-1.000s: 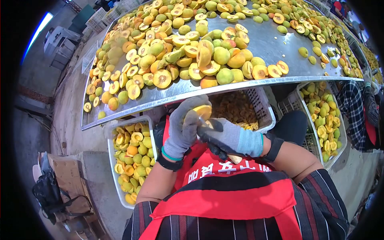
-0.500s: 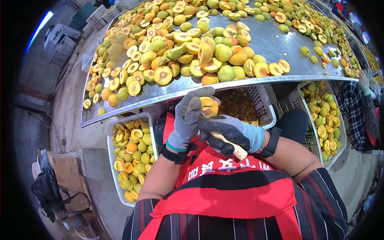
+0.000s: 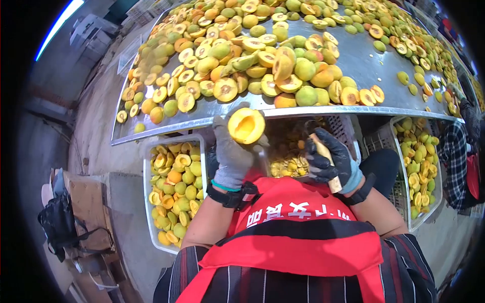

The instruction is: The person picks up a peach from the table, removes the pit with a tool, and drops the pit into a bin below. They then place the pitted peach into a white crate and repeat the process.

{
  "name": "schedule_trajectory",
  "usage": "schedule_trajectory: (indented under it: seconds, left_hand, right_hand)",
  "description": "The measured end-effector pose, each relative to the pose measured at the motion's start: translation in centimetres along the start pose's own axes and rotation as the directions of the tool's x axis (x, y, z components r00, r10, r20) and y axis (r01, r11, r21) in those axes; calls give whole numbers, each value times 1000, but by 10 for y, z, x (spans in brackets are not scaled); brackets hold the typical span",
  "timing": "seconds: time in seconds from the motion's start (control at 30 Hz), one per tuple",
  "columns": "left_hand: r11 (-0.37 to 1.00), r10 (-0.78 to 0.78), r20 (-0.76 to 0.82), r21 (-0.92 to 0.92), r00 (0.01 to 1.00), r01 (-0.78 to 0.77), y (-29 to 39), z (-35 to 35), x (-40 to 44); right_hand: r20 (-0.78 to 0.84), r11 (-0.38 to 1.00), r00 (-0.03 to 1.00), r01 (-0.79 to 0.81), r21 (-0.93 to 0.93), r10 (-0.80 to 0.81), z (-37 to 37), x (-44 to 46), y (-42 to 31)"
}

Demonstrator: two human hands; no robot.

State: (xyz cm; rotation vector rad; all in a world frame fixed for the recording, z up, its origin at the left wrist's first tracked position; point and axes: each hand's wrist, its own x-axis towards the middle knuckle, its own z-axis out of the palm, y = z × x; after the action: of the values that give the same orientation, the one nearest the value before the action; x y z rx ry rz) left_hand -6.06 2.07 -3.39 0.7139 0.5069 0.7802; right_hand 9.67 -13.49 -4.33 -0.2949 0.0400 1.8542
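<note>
Gloved in grey with a dark palm, my left hand (image 3: 233, 157) holds up a yellow peach half (image 3: 246, 125). Its cut face is turned toward me and shows a smooth hollow with no pit in it. My right hand (image 3: 339, 160), in a similar glove, is closed around a wooden-handled pitting tool (image 3: 325, 154), apart from the fruit to the right. The tool's tip points away from me and is hard to make out. Between and below my hands, a crate (image 3: 348, 132) under the table edge holds pits and scraps.
A metal table (image 3: 348, 65) ahead carries heaped peach halves (image 3: 225, 90), many with pits. A white crate of peach halves (image 3: 147, 194) stands at left, another crate (image 3: 438, 189) at right. A black bag (image 3: 56, 222) lies on cardboard at far left. A person's checked sleeve (image 3: 452, 146) shows at right.
My hands have moved apart: the right one with the tool went right, away from the fruit. The peach half now faces me with its hollow showing.
</note>
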Motion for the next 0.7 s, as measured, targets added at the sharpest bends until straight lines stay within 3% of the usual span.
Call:
schedule_trajectory:
  seconds: [0.07, 0.13, 0.2, 0.23, 0.27, 0.33, 0.37, 0.43, 0.47, 0.5, 0.53, 0.63, 0.67, 0.7]
  left_hand:
    - [979, 70, -84, 199, 994, -52, 21, -26, -6]
    - [956, 143, -70, 269, 987, -119, 46, -66, -17]
    - [881, 263, -264, 458, 928, -119, 68, -111, -33]
    - [884, 265, -351, 460, 898, -81, 81, -140, -42]
    - [952, 196, -343, 291, 919, -95, 94, -178, -49]
    - [964, 133, -380, 262, 915, -32, 118, -243, -60]
    - [964, 140, -386, 265, 912, -36, 123, -258, -62]
    - [932, 198, -586, 361, 786, 34, 131, -284, -56]
    - [931, 198, -583, 363, 788, 34, 135, -327, -54]
    - [685, 349, -622, 679, 701, 263, 136, -384, -52]
    - [307, 510, -574, 817, 641, 488, 135, -412, -47]
    - [25, 570, -557, 747, 604, 665, 133, -334, -35]
    - [-81, 606, -492, 744, 625, 664, 133, -328, -23]
    - [-120, 675, -341, 825, 655, 552, 131, -320, -11]
  right_hand:
    - [-45, 995, 997, 63, -74, -67, -6, -3, -4]
    - [-151, 990, 982, 94, -102, -109, -4, -8, -6]
    - [-155, 989, 981, 101, -111, -117, -14, -11, -6]
    - [-184, 987, 974, 116, -115, -136, -17, -11, -5]
    - [-190, 987, 972, 122, -105, -141, -16, -13, -4]
    - [-259, 979, 953, 117, -169, -159, -24, -13, -2]
    - [-272, 981, 950, 113, -156, -152, -26, -12, -1]
    - [-266, 975, 950, 117, -187, -165, -24, -10, 1]
    - [-269, 968, 946, 126, -216, -183, -22, -11, 2]
    - [-284, 971, 943, 112, -212, -171, -20, -10, 2]
    - [-288, 969, 940, 123, -214, -183, -22, -11, 3]
    - [-263, 967, 947, 124, -223, -183, -25, -12, 7]
    - [-264, 971, 949, 119, -209, -173, -28, -13, 7]
    - [-271, 972, 947, 115, -207, -170, -28, -14, 7]
